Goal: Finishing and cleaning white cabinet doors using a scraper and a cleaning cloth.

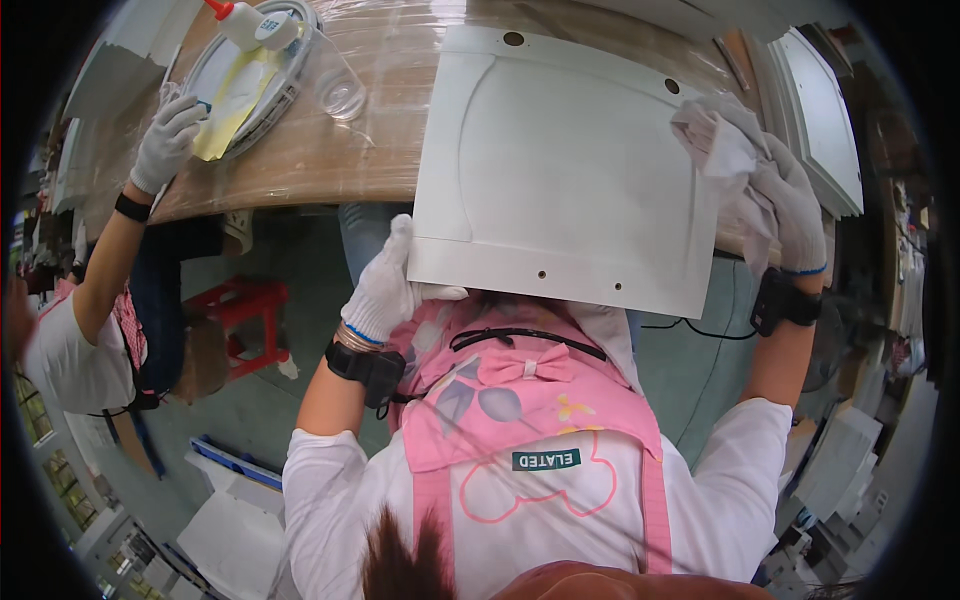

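Note:
A white cabinet panel (pixel 570 170) lies in front of me, its near edge sticking out past the table toward my body. It has dark round holes near its far edge and two small brass-coloured ones near its close edge. At the near left corner my left hand (pixel 380 285), in a white knit glove, grips the panel's edge. My right hand (pixel 795 205), also gloved, is closed on a crumpled pale cloth (pixel 715 135). The cloth rests against the panel's far right edge and hides part of it.
A film-wrapped table (pixel 380 165) bears a white tub (pixel 290 95) with a yellow sheet, a red-tipped glue bottle (pixel 236 25) and a clear plastic cup (pixel 341 95). At left, a co-worker's gloved hand (pixel 168 145) reaches to the tub. More white panels (pixel 820 120) are stacked right; a red stool (pixel 240 320) stands below.

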Motion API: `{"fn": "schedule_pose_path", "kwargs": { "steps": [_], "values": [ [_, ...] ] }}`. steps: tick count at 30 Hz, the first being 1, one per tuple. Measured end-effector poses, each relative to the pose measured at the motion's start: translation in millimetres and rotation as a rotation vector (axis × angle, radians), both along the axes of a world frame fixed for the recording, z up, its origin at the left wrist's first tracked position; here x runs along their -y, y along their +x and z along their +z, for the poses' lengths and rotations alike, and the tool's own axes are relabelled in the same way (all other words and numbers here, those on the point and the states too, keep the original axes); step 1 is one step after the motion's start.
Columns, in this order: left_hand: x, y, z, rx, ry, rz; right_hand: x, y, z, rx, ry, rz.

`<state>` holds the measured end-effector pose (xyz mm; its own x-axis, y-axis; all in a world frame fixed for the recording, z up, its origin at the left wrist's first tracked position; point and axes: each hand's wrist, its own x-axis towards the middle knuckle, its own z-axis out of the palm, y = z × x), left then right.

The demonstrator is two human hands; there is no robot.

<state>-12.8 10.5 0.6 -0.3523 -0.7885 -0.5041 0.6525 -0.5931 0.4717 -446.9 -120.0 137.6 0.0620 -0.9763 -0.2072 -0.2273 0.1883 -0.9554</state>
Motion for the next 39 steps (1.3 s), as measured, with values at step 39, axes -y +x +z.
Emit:
{"fn": "schedule_pose_path", "kwargs": {
  "steps": [39],
  "values": [
    [-21.2, -6.3, -1.4, -0.011, -0.047, 0.026, 212.1, 206.9, -83.7, -1.192, -0.236, 0.368]
  ]
}}
